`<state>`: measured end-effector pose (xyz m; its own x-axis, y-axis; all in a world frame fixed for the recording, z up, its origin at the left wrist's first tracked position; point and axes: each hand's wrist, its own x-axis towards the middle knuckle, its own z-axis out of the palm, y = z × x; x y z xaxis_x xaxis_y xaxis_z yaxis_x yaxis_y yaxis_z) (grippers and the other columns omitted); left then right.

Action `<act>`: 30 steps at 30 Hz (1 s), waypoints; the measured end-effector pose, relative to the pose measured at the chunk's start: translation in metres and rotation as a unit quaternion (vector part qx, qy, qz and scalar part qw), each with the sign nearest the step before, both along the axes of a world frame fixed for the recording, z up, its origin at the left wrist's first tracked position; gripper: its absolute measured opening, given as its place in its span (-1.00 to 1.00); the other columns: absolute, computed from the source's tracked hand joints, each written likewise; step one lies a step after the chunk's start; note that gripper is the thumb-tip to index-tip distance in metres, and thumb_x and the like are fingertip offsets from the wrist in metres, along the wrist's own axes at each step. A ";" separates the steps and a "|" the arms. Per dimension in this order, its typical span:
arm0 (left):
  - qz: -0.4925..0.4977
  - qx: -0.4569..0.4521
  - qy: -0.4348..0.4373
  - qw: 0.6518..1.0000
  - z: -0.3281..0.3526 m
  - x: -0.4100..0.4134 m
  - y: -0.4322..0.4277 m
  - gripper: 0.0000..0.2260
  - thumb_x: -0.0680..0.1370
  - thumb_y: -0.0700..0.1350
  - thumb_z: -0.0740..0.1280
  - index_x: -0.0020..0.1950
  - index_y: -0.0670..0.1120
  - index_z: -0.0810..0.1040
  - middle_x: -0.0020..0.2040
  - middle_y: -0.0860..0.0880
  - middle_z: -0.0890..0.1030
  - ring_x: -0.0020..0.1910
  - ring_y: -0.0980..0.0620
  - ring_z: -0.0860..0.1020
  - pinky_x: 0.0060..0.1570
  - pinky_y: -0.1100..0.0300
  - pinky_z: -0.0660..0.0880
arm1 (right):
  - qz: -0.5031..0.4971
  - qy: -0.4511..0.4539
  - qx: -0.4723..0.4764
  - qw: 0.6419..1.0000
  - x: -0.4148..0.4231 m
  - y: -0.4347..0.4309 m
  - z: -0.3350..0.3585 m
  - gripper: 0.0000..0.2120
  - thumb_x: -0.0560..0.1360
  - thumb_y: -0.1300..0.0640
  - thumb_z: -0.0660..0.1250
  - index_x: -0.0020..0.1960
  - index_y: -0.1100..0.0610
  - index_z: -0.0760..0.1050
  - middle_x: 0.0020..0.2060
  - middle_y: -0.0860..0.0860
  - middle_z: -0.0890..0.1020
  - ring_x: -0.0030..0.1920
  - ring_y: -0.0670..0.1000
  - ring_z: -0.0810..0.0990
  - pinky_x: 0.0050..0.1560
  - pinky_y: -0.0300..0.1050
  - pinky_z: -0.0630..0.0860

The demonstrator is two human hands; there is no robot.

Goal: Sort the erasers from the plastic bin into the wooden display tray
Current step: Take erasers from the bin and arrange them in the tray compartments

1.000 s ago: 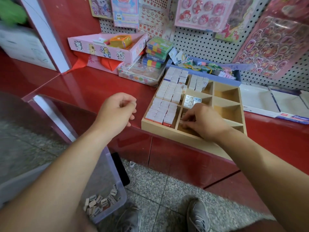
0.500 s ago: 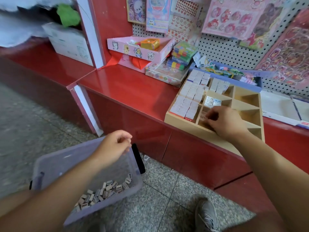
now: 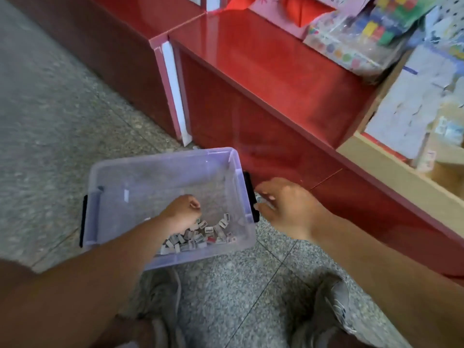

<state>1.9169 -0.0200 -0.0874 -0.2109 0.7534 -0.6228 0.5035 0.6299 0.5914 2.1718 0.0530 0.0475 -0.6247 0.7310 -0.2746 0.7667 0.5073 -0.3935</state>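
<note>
Both hands are low at the plastic bin [image 3: 160,154] on the floor.
The left hand [image 3: 181,213] is inside the bin, just above the pile of small erasers [image 3: 198,236] in its near right corner; its fingers are curled, but I cannot tell if they hold an eraser. The right hand [image 3: 288,207] is outside, just beside the black latch [image 3: 249,192] on the bin's right end, with fingers loosely spread and nothing in them; the blur hides whether it touches. The wooden display tray [image 3: 376,158] sits on the red counter [image 3: 263,59] at the right, with more erasers in it.
</note>
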 end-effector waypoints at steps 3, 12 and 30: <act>-0.014 -0.030 0.001 0.999 -0.039 -0.006 -0.003 -0.94 0.59 -0.18 0.34 -0.05 -0.05 0.50 0.00 -0.14 0.64 -0.05 -0.10 0.59 -0.07 0.10 0.48 | 0.011 -0.033 -0.006 0.999 -0.034 0.011 -0.075 -0.39 0.58 -0.03 0.32 0.58 0.04 0.25 0.52 0.16 0.27 0.46 0.27 0.31 0.40 0.20 0.38; -0.180 -0.091 0.055 0.978 -0.146 -0.027 -0.015 -0.06 0.38 0.13 0.60 0.63 -0.03 0.20 0.54 -0.19 0.30 0.51 -0.23 0.34 0.42 0.01 0.38 | -0.024 0.041 0.062 0.997 -0.057 -0.003 -0.174 -0.40 0.57 -0.08 0.27 0.52 0.19 0.34 0.63 0.23 -0.06 0.48 0.35 0.30 0.25 0.16 0.47; -0.049 -0.034 -0.221 0.973 -0.202 0.058 -0.005 -0.25 0.34 0.09 0.65 0.41 0.01 0.36 0.14 0.13 0.55 0.11 0.16 0.56 0.04 0.31 0.47 | -0.084 0.158 0.029 0.983 -0.056 0.002 -0.178 -0.60 0.54 0.01 0.28 0.32 0.16 0.52 0.65 -0.01 0.02 0.51 -0.30 0.01 0.29 0.13 0.47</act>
